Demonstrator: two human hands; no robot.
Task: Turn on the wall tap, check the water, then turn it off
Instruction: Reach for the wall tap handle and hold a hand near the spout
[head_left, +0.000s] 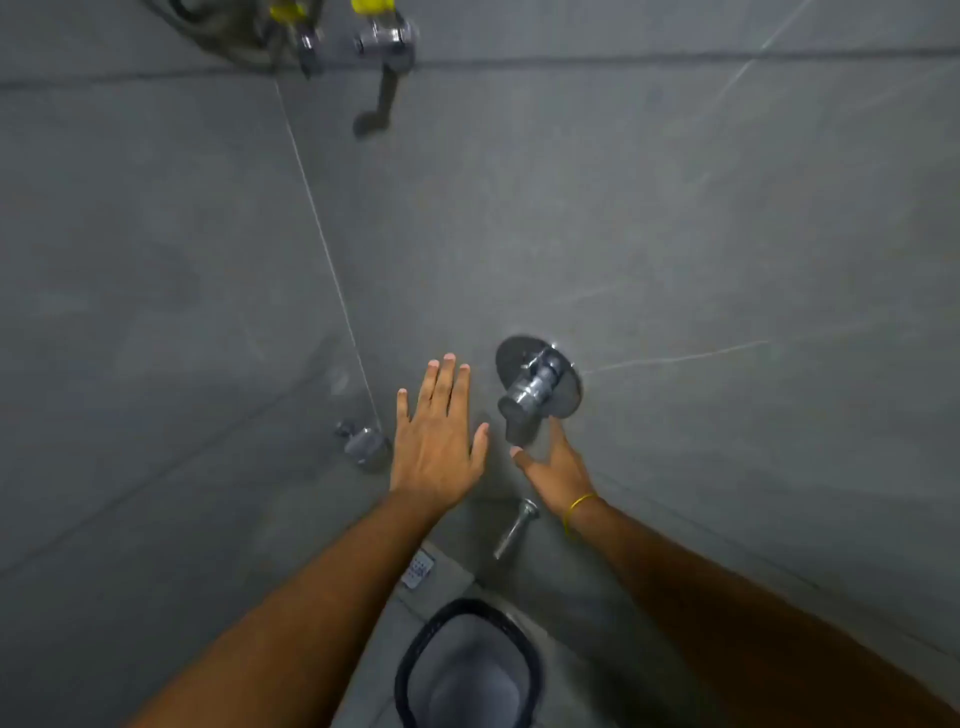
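Polished chrome metal is seen on the wall tap (537, 382), its round backplate glossy and mirror-bright. Matt grey stone-look tiles (675, 218) with faint pale veins are shown on the walls. A shiny metal spout (515, 527) is caught lower down. A thin yellow band (577, 512), rubbery-looking, is worn at the right wrist.

A: Is anything blocking your right hand (558, 475)?
B: The mixer handle (522, 402) is jutting just above it; your left hand (439, 441) is crowding its left. Rightward, bare wall (727, 234) is lying open.
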